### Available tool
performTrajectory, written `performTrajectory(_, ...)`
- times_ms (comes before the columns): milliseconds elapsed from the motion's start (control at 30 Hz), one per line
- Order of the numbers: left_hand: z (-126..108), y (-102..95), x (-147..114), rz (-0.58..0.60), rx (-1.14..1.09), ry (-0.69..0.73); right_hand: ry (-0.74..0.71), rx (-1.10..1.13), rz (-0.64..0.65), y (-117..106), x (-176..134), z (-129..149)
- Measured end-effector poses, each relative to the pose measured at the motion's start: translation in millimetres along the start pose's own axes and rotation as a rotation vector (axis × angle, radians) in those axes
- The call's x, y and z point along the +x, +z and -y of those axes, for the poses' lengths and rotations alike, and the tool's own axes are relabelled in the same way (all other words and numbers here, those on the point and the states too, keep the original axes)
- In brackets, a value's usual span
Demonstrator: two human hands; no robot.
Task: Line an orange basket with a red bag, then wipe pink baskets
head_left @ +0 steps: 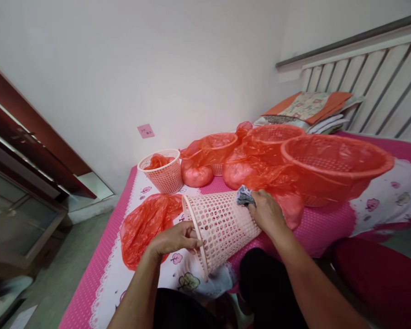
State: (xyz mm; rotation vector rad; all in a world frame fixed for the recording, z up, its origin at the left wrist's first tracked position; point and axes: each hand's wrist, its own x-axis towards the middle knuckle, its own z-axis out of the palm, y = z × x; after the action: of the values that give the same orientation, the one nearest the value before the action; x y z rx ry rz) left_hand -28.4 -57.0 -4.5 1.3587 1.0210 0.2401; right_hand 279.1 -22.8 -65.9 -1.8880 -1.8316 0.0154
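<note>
A pale pink perforated plastic wastebasket (222, 224) lies on its side in front of me, its open mouth to the left. My left hand (180, 237) is closed on the rim, fingers curled into the mouth. With my right hand (265, 210) I press a crumpled grey-blue cloth (245, 196) against the basket's side, near its base. Left of the basket a loose red plastic bag (144, 230) lies on the white floral cloth (106, 292).
Behind stand several more baskets: one (166, 176) with red plastic inside, others (329, 160) lined with red bags. Filled-looking red bags (197, 173) sit among them. Folded textiles (308, 107) are stacked beside the radiator (373, 82). A dark red stool seat (376, 278) is at right.
</note>
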Motion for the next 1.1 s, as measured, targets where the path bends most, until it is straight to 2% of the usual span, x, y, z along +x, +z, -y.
performTrajectory(133, -1.2, -2.7, -0.1, -0.004, -0.02, 0.044, 0.031, 0.105, 0.011, 4.1, -2.5, -20.2)
performTrajectory(333, -3.5, -6.5, 3.5, -0.141, -0.144, 0.241, 0.019, 0.167, -0.02, 12.8, -8.2, -31.9)
performTrajectory(600, -2.9, -8.9, 2.3, -0.205, -0.221, 0.242, -0.062, 0.268, -0.119, 26.5, -13.2, -41.3)
performTrajectory(700, 0.2, -12.8, 2.0, -0.202, -0.136, 0.229, -0.141, 0.358, -0.158, 36.7, -15.2, -38.5)
performTrajectory(867, 4.1, -16.2, 4.4, -0.244, -0.026, 0.129, -0.202, 0.424, -0.14, 44.0, -18.8, -23.6)
performTrajectory(1000, 3.4, -16.0, 6.1, -0.294, -0.032, 0.161, -0.224, 0.407, -0.137, 40.2, -22.5, -13.5)
performTrajectory(1100, 2.1, -16.4, 6.1, -0.284, 0.014, 0.177, -0.246, 0.42, -0.148, 37.6, -26.2, -7.6)
